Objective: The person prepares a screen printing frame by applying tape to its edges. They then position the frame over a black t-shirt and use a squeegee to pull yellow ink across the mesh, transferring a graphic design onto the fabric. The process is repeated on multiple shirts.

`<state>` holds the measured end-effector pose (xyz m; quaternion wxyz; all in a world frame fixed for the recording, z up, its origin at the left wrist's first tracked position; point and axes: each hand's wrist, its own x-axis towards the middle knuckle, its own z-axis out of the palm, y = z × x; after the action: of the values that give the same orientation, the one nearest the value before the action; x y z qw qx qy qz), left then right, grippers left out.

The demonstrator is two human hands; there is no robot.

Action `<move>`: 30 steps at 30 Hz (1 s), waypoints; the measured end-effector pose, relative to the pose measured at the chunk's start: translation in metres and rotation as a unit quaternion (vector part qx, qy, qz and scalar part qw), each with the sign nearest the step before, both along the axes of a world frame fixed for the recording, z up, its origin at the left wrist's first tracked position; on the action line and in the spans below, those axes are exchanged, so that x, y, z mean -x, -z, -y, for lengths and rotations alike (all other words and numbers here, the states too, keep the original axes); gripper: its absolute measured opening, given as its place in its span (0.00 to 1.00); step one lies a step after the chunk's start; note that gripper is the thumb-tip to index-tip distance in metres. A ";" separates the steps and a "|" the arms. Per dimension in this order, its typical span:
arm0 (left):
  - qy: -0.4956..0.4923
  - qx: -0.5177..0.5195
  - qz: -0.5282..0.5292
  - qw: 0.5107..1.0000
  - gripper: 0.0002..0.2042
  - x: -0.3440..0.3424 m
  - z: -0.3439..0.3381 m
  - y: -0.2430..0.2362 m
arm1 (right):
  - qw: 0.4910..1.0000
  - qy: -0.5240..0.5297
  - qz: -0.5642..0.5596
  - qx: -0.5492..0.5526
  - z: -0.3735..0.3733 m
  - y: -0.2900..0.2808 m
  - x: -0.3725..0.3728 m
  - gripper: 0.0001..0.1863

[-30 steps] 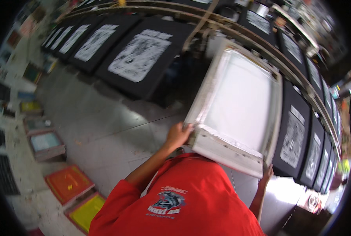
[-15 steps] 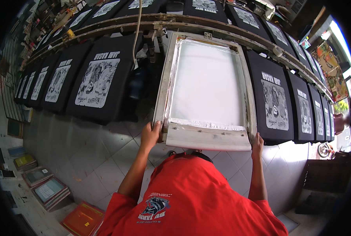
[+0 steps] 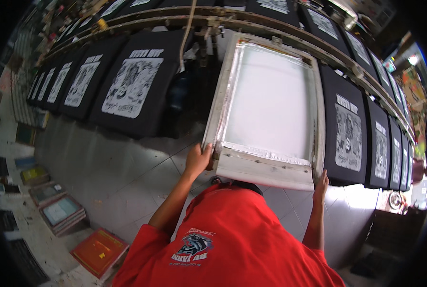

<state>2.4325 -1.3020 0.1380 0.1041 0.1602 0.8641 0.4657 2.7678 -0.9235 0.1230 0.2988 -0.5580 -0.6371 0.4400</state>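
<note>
A screen-printing frame [image 3: 270,103] with a pale mesh and worn, pale side rails lies before me over the row of shirts. Silvery tape runs along the inside of its rails. Across its near end is a broad pale bar [image 3: 265,170] with small bolt heads. My left hand [image 3: 197,160] grips the near left corner, thumb on top of the rail. At the near right corner my right hand [image 3: 321,185] holds the side rail, its fingers partly hidden underneath. What lies below the frame is covered from sight.
Black shirts with white-grey prints stand in a row, one at left [image 3: 133,81] and one at right [image 3: 350,136] beside the frame. A wooden rail [image 3: 151,22] runs behind them. A cord [image 3: 186,36] hangs near the frame. Stacked frames [image 3: 62,213] and a red panel [image 3: 99,252] lie lower left.
The whole view has shifted and tilted, so frame and shirts sit further right in the picture. Both hands keep their grip on the screen-printing frame.
</note>
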 end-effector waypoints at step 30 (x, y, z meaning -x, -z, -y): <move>-0.194 0.070 0.305 0.930 0.26 0.072 0.488 0.220 | 0.922 0.067 0.068 0.375 0.271 0.119 0.018 0.36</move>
<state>2.3605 -1.7896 -0.0820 0.2814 -0.1676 0.8353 0.4416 2.7500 -1.1948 0.0041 0.0520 -0.6991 -0.4056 0.5865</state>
